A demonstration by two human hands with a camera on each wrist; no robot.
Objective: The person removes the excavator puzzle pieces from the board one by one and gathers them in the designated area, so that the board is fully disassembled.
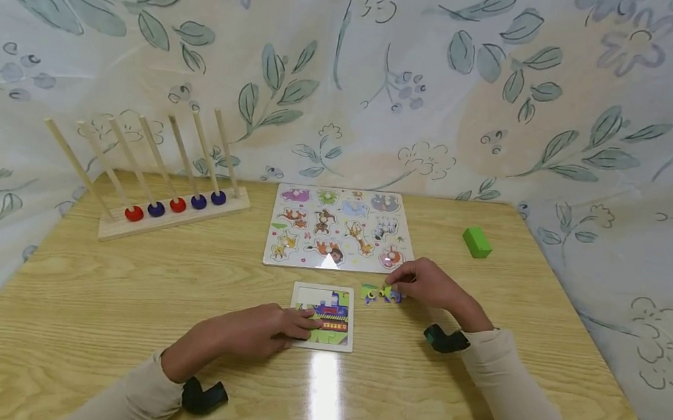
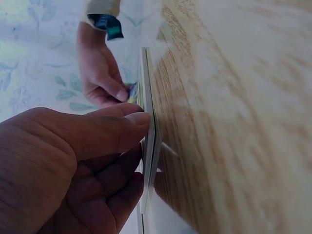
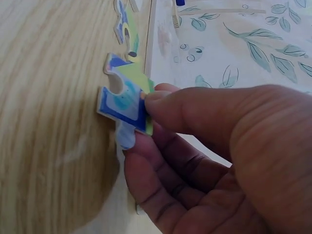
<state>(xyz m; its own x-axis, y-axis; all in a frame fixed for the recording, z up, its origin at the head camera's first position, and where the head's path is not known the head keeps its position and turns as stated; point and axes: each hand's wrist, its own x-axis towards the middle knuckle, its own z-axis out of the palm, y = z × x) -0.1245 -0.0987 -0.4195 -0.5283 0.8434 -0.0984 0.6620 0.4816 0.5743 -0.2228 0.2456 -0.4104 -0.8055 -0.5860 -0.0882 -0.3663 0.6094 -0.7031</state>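
A square jigsaw tray (image 1: 352, 320) with a white rim lies on the table, partly filled with train-picture pieces; its upper left shows bare board. My left hand (image 1: 261, 330) rests at its left side, with fingertips on the picture. In the left wrist view the thumb (image 2: 131, 129) touches the tray's edge (image 2: 147, 161). To the right of the tray, my right hand (image 1: 427, 283) pinches a blue and green puzzle piece (image 3: 124, 97) between thumb and fingers, tilted up off the table. Beside it lie loose puzzle pieces (image 1: 370, 294).
A white animal peg puzzle (image 1: 341, 229) lies behind the tray. At the back left stands a wooden rack (image 1: 174, 215) with tall pegs and several red and blue beads. A green block (image 1: 477, 242) sits at the right. Floral cloth (image 1: 348, 89) hangs behind the table (image 1: 121, 297).
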